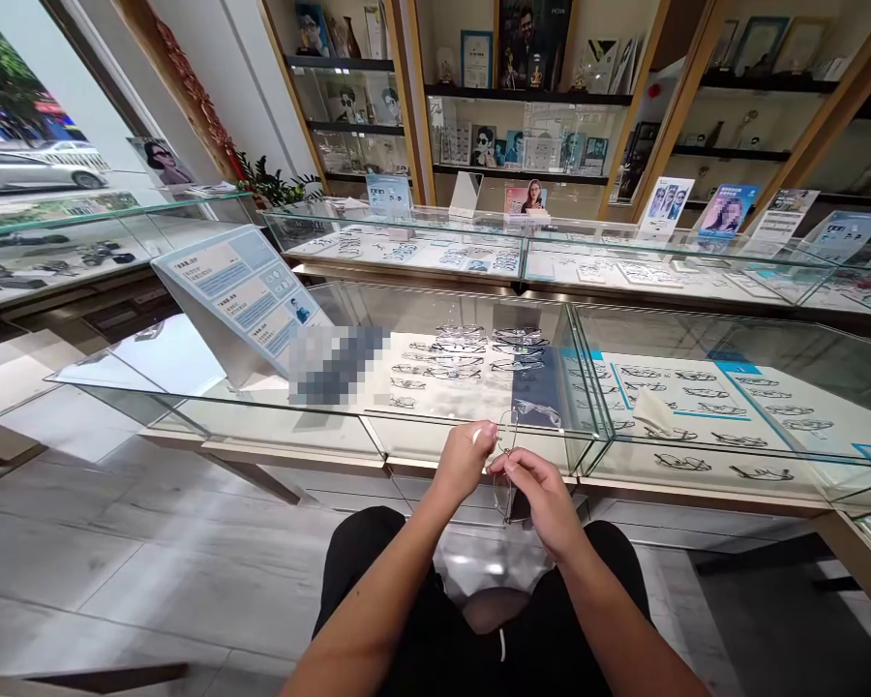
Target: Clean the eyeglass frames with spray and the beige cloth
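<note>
A pair of thin-rimmed eyeglasses [506, 436] is held upright on its side between my two hands, in front of the glass display case. My left hand [465, 460], with a white ring or wrap on one finger, is closed at the left edge of the frame. From the right, my right hand [541, 492] pinches the glasses near their middle with thumb and finger. One lens shows above the fingers and the other below. Whether a cloth or small tool lies between the fingertips is hidden.
Right before me stands a glass display case [450, 416] with several rows of eyeglasses [459, 368] inside. A tilted blue-and-white sign [251, 300] rests on its left. More eyeglasses [704, 392] lie under glass to the right. A further case [406, 254] and shelves [529, 94] stand behind.
</note>
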### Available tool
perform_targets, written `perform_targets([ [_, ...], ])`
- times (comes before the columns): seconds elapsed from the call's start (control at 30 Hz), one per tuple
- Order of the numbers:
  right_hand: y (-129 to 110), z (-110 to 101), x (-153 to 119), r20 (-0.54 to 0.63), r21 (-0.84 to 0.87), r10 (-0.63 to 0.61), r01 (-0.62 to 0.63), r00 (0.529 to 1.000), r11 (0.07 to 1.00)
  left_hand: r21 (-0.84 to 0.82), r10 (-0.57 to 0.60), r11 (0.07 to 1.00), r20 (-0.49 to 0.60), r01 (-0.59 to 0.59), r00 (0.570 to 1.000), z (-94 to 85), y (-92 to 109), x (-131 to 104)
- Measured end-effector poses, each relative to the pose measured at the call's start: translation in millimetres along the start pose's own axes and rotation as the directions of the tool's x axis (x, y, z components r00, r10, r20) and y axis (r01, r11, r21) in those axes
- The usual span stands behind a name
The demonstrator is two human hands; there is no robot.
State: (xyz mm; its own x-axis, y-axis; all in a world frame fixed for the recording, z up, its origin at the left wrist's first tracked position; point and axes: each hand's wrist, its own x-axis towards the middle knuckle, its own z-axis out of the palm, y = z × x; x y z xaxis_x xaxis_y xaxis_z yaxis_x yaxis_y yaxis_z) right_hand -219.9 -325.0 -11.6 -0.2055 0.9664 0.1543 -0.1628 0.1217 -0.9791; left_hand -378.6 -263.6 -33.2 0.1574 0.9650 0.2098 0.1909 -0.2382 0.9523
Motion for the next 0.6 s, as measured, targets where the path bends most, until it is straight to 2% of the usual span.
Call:
perform_targets([
  [0.13,5,-7,0,-0.029,0.037,0.015,-0.014,0.999,0.999,-0.037,0.005,0.999,0.022,-0.004,1.0,2.5,4,-3],
  [0.37,12,-24,10,-0.197,0.265,0.103,-0.048,0.975,0.963,0.129,0.021,0.991,0.125,-0.038,0.992,7.7,9,-18],
  [0.5,12,-25,11,-0.18,0.32,0.12,-0.057,0.976,0.946,0.159,0.018,0.986,0.226,-0.055,0.974,15.0,10,-22],
  [0.6,10,-24,9,-0.159,0.354,0.131,-0.067,0.979,0.933,0.117,0.016,0.992,0.252,-0.047,0.968,15.7,10,-20],
])
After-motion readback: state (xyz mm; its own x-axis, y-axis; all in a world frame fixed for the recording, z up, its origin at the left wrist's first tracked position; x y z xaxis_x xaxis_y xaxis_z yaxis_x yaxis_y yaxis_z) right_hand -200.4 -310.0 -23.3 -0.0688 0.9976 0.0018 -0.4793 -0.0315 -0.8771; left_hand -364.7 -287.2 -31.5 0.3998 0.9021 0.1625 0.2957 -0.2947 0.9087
